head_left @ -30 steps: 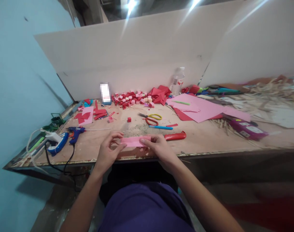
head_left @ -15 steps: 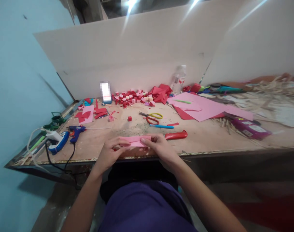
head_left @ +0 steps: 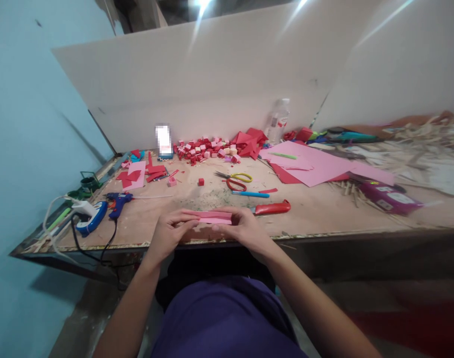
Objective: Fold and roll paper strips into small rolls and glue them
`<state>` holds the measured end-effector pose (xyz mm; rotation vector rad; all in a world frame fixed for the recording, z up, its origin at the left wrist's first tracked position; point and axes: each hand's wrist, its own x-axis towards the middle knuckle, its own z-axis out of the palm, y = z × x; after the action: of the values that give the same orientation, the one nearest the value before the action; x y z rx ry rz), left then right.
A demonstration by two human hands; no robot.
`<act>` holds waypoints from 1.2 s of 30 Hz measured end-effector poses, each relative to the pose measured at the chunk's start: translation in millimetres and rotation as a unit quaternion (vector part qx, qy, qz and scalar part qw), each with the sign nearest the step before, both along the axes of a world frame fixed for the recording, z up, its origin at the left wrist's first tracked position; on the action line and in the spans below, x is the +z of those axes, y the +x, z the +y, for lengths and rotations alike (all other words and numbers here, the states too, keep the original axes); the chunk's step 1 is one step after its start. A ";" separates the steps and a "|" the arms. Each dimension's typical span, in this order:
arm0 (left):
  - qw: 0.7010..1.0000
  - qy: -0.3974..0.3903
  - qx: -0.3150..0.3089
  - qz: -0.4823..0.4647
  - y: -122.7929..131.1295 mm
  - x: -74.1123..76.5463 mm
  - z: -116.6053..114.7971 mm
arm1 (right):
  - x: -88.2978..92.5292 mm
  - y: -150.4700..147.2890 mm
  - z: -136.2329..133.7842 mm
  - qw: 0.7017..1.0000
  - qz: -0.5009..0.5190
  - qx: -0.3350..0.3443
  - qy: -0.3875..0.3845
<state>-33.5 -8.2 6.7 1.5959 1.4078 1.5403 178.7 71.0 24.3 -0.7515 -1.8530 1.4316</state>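
Observation:
A strip of pink paper (head_left: 215,218), creased lengthwise, spans my two hands just above the table's front edge. My left hand (head_left: 172,228) pinches its left end between thumb and fingers. Its right end is gripped by my right hand (head_left: 241,226), with the thumb along the lower side. Beyond my right hand lies a red-handled knife (head_left: 272,208), its blade partly hidden behind that hand. A blue pen (head_left: 250,194) and scissors with one yellow and one red handle loop (head_left: 237,181) are farther back. One small red cube (head_left: 201,182) sits left of the scissors.
Red and pink cubes (head_left: 208,150) are heaped at the back, near a plastic bottle (head_left: 279,122). Pink paper sheets (head_left: 309,164) lie to the right, beside a purple packet (head_left: 389,197). A blue glue gun (head_left: 118,203) and a corded power strip (head_left: 91,219) occupy the left.
The pink strip's lengthwise edges now stand up more, making it look narrower and trough-like. My right thumb has moved down off its face to the lower edge.

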 end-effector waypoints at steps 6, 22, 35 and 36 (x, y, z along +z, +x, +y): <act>1.000 -0.012 0.001 0.004 0.7 0.1 -0.6 | -3.6 0.7 4.1 0.997 -0.038 -0.015 0.069; 0.990 -0.065 -0.020 -0.125 2.0 -2.8 -0.6 | -3.5 -0.9 2.7 0.997 -0.017 0.016 0.068; 0.967 -0.171 -0.146 -0.122 -6.8 0.0 3.3 | -1.0 1.9 3.4 0.999 -0.028 0.007 0.025; 0.968 -0.169 -0.142 -0.124 -6.7 0.7 3.2 | -0.9 1.9 4.0 0.999 -0.035 0.016 0.027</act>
<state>-40.1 -5.0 7.4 1.2848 1.1723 1.2093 180.6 75.0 23.4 -0.7572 -1.9560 1.3858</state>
